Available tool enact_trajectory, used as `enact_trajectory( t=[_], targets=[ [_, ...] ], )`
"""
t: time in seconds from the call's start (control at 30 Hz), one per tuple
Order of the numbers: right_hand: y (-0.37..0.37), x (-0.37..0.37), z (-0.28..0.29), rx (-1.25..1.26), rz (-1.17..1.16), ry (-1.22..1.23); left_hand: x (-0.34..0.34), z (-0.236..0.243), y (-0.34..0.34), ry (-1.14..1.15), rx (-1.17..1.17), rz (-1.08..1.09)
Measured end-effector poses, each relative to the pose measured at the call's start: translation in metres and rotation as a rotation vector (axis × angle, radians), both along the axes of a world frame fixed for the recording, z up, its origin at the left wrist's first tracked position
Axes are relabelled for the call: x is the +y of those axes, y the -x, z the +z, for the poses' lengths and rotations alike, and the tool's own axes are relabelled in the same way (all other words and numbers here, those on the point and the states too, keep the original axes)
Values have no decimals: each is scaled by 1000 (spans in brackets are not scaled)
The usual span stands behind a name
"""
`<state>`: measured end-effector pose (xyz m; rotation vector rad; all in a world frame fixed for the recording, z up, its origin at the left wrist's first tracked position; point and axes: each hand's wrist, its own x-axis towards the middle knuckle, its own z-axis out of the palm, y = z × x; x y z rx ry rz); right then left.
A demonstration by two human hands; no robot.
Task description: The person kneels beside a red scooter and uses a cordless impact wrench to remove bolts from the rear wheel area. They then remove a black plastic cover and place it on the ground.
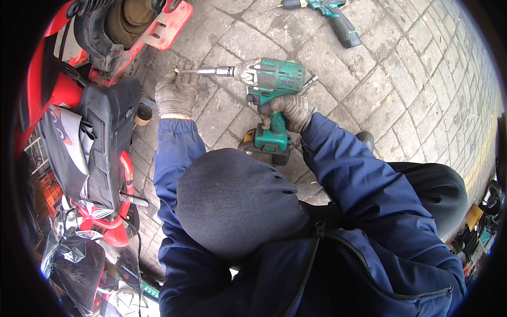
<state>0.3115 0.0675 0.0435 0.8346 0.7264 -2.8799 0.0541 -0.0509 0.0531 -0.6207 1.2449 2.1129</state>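
A green impact wrench (279,74), scuffed and dusty, is held level above the paving. My gloved right hand (288,112) wraps round its grip, just above the battery pack (270,141). From its nose a silver socket (217,71) and a slim shaft point left. My left hand (177,96), in a worn grey knit glove, is at the shaft's far end, palm up. Its fingers lie behind the shaft and its thumb is by the tip, which they appear to pinch. Whether a small fastener sits there I cannot make out.
A red and black vehicle with a dark seat (108,142) stands close on my left, its red metal bracket (171,24) near my left hand. A green drill (338,21) lies on the grey paving (391,111) ahead. Assorted parts (480,227) are at the right edge.
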Motion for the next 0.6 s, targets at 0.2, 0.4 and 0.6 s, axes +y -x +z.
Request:
enact_trajectory(
  t=[0.2, 0.4, 0.6],
  targets=[
    [0, 0, 2, 10, -2, 1, -1, 3, -3, -39, 5, -36],
    [3, -1, 2, 6, -46, 27, -1, 4, -4, -6, 34, -98],
    [2, -4, 4, 5, -77, 40, -6, 4, -2, -6, 38, -119]
  ],
)
